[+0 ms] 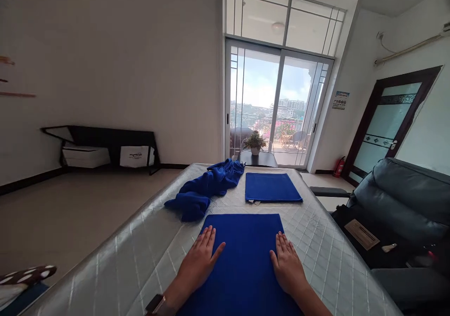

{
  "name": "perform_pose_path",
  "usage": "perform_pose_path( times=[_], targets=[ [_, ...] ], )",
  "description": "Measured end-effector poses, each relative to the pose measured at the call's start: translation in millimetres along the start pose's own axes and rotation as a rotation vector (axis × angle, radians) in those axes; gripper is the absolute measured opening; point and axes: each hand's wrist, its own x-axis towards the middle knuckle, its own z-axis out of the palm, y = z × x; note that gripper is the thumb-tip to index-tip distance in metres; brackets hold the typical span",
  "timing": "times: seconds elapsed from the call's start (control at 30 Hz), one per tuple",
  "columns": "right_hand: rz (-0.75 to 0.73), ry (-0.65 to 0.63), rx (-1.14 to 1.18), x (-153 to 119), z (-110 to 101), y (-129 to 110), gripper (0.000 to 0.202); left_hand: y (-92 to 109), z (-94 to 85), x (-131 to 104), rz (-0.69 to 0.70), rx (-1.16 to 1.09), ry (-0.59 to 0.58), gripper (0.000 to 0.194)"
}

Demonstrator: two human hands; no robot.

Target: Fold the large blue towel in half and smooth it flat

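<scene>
A smooth blue cloth (246, 264) lies flat on the quilted mattress (140, 245) right in front of me. My left hand (201, 258) rests open on its left edge, palm down, thumb spread toward the middle. On the opposite edge lies my right hand (287, 263), also flat and open. Beyond it is a second blue cloth (272, 187), folded into a neat rectangle with small white tags at its near edge. A crumpled heap of blue cloth (207, 187) sits to the far left. The near end of the front cloth runs out of view.
A black armchair (404, 199) with a cardboard piece (362, 234) on it stands close on the right. Past the mattress's far end, a potted plant (255, 141) sits on a small dark table (258, 159). A black rack (112, 138) with white boxes is against the left wall.
</scene>
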Motion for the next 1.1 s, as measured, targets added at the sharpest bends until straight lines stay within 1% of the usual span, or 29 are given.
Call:
perform_pose_path(
  times=[0.07, 0.17, 0.2, 0.27, 0.33, 0.4, 0.47, 0.57, 0.63, 0.77, 0.83, 0.87, 0.9, 0.97, 1.1],
  targets=[
    [-0.001, 0.013, 0.013, 1, 4, 2, 0.070, 32, -2.8, -6, 0.141, -0.037, -0.026, 0.078],
    [-0.016, 0.026, -0.008, 4, 9, 6, 0.070, 91, 3.0, -13, 0.393, -0.101, -0.060, 0.072],
    [-0.033, 0.023, -0.028, 4, 9, 8, 0.068, 110, 6.4, -14, 0.457, -0.122, -0.064, 0.071],
    [-0.083, 0.004, -0.067, 4, 10, 11, 0.064, 140, 13.0, -12, 0.529, -0.161, -0.063, 0.071],
    [-0.135, -0.018, -0.081, 4, 9, 12, 0.062, 159, 17.9, -8, 0.537, -0.182, -0.059, 0.071],
    [-0.124, -0.017, -0.068, 3, 8, 12, 0.062, 163, 21.3, -6, 0.513, -0.175, -0.065, 0.072],
    [-0.071, 0.000, -0.047, 3, 6, 9, 0.065, 156, 23.3, -8, 0.483, -0.149, -0.080, 0.074],
    [-0.014, 0.003, -0.023, 3, 3, 4, 0.069, 127, 22.3, -15, 0.430, -0.104, -0.083, 0.074],
    [0.001, -0.007, -0.013, 3, 2, 2, 0.070, 100, 17.8, -23, 0.367, -0.078, -0.089, 0.073],
    [0.002, -0.004, -0.008, 4, 4, 3, 0.070, 38, 4.1, -40, 0.143, -0.025, -0.144, 0.077],
    [0.000, -0.006, -0.007, 4, 5, 4, 0.071, 11, -0.7, -49, 0.069, -0.003, -0.123, 0.077],
    [-0.001, -0.008, -0.004, 4, 6, 5, 0.071, 1, -2.1, -53, 0.048, 0.003, -0.100, 0.076],
    [-0.002, -0.008, 0.000, 4, 6, 5, 0.071, -7, -2.9, -57, 0.034, 0.005, -0.076, 0.075],
    [-0.006, -0.003, 0.005, 3, 6, 6, 0.072, -14, -3.7, -62, 0.023, 0.004, -0.045, 0.076],
    [-0.015, 0.012, -0.014, 1, 3, 3, 0.071, -9, -7.5, -64, 0.032, 0.008, -0.034, 0.081]
  ],
)
